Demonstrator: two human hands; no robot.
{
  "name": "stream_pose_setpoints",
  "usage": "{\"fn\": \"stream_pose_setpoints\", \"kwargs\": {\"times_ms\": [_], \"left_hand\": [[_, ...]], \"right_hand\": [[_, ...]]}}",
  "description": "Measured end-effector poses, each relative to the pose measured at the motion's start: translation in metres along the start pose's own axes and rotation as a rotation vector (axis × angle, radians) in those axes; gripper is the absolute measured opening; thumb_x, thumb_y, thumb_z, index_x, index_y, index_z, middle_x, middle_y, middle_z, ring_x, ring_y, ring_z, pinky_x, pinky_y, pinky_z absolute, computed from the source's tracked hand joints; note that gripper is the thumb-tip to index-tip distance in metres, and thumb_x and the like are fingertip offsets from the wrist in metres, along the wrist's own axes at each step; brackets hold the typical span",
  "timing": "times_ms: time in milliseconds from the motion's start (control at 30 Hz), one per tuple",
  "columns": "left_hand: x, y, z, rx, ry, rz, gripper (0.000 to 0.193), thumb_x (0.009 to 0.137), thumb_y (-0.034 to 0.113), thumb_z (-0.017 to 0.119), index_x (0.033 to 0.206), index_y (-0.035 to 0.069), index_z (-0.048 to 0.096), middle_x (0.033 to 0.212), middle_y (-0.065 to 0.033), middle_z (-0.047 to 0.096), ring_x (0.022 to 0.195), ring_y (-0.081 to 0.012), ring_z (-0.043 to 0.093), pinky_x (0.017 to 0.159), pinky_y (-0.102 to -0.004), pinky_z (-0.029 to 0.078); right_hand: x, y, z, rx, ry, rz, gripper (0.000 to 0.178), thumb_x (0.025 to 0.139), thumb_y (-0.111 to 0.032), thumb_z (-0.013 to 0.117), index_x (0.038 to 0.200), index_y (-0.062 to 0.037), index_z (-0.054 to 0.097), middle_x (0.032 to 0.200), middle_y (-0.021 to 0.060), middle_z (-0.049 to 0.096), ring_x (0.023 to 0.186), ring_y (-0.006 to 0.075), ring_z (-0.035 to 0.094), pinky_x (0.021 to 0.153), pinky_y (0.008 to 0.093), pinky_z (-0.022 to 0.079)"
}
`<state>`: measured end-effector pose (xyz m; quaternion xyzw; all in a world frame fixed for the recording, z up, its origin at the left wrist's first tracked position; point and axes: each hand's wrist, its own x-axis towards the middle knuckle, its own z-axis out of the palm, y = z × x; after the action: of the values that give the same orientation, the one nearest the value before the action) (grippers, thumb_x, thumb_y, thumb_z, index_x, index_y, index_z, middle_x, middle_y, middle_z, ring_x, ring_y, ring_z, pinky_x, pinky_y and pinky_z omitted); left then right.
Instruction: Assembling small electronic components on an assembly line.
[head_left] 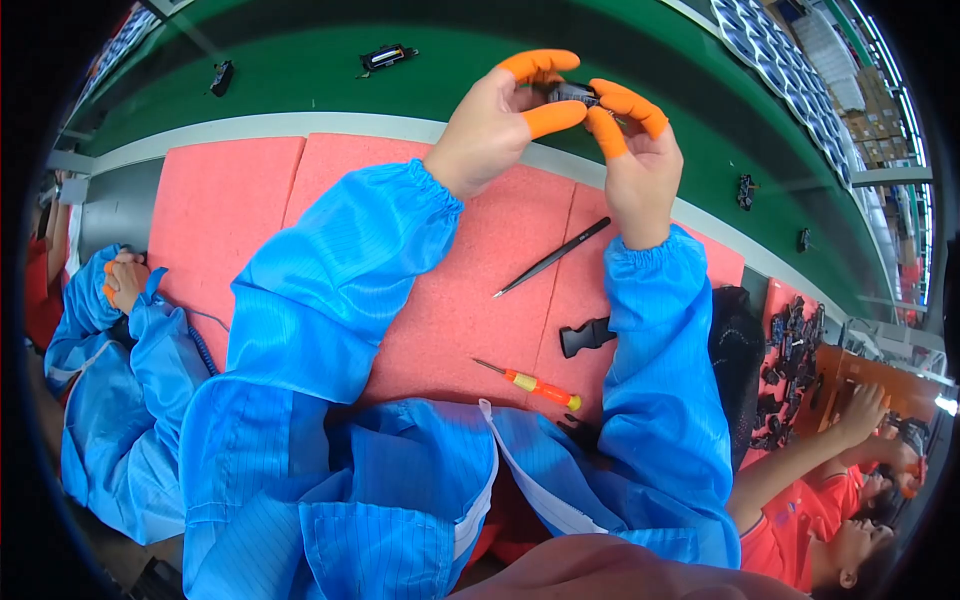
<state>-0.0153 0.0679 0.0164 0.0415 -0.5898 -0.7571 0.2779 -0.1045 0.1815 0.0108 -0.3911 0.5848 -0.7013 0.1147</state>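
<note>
Over the near edge of the green belt, my left hand (493, 132) and my right hand (640, 150) pinch one small black part (574, 95) between them. Orange covers sit on the thumbs and fingers. Its exact kind is hard to make out, as the fingertips hide much of it. Below my hands, black tweezers (552, 258) lie slantwise on the pink foam mat (450, 290). A black plastic buckle (586, 337) rests beside my right sleeve. Nearer to me is a screwdriver (530, 382) with an orange and yellow handle.
The green belt (690, 130) carries similar black parts (386, 60), spaced apart. Many black parts (792, 350) are heaped on pink foam at the right. A co-worker in blue sleeves (130, 300) sits at the left; people in red (800, 510) work at the right.
</note>
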Motion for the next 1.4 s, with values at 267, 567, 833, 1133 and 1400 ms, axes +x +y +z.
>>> {"fn": "stream_pose_setpoints", "kwargs": {"times_ms": [267,567,833,1133,1400], "left_hand": [[-0.004,0.001,0.003,0.131,-0.036,-0.216,0.035,0.075,0.002,0.058,0.11,0.002,0.05,0.095,-0.0048,0.053,0.088,-0.0138,0.054,0.08,-0.0235,0.043],[-0.001,-0.005,0.001,0.206,0.026,-0.109,0.033,0.076,-0.003,0.055,0.109,0.002,0.052,0.095,-0.0048,0.052,0.09,-0.0142,0.053,0.082,-0.0238,0.043],[-0.002,-0.01,0.0,0.34,0.014,0.143,0.032,0.074,-0.005,0.056,0.105,0.0,0.054,0.098,-0.0099,0.048,0.09,-0.021,0.056,0.081,-0.0273,0.045],[-0.001,-0.003,-0.001,0.431,-0.079,0.171,0.035,0.075,-0.007,0.053,0.11,0.001,0.051,0.099,-0.0056,0.046,0.095,-0.0168,0.051,0.086,-0.0264,0.042],[-0.006,0.0,0.005,0.26,-0.106,0.069,0.034,0.076,-0.003,0.055,0.109,0.001,0.051,0.097,-0.0058,0.048,0.093,-0.0169,0.053,0.083,-0.0258,0.043]], "right_hand": [[0.003,-0.009,0.003,0.157,0.108,0.035,0.02,0.074,0.003,0.06,0.093,0.002,0.055,0.097,0.0101,0.057,0.088,0.016,0.054,0.081,0.0255,0.044],[0.002,-0.009,-0.001,0.082,0.037,0.026,0.015,0.071,0.004,0.062,0.085,0.0021,0.057,0.097,0.0093,0.057,0.084,0.0158,0.055,0.077,0.0258,0.046],[0.003,-0.012,-0.002,0.096,0.025,0.083,0.018,0.072,0.003,0.061,0.09,0.0017,0.057,0.097,0.0087,0.057,0.085,0.0158,0.054,0.079,0.026,0.044],[0.002,-0.011,-0.004,0.194,-0.008,0.129,0.027,0.073,0.005,0.059,0.099,0.0005,0.055,0.096,0.0074,0.056,0.086,0.0145,0.054,0.078,0.0262,0.045],[-0.005,-0.01,0.003,0.257,0.008,0.023,0.025,0.078,0.001,0.054,0.103,0.001,0.052,0.096,0.0076,0.057,0.087,0.0149,0.054,0.079,0.025,0.043]]}}
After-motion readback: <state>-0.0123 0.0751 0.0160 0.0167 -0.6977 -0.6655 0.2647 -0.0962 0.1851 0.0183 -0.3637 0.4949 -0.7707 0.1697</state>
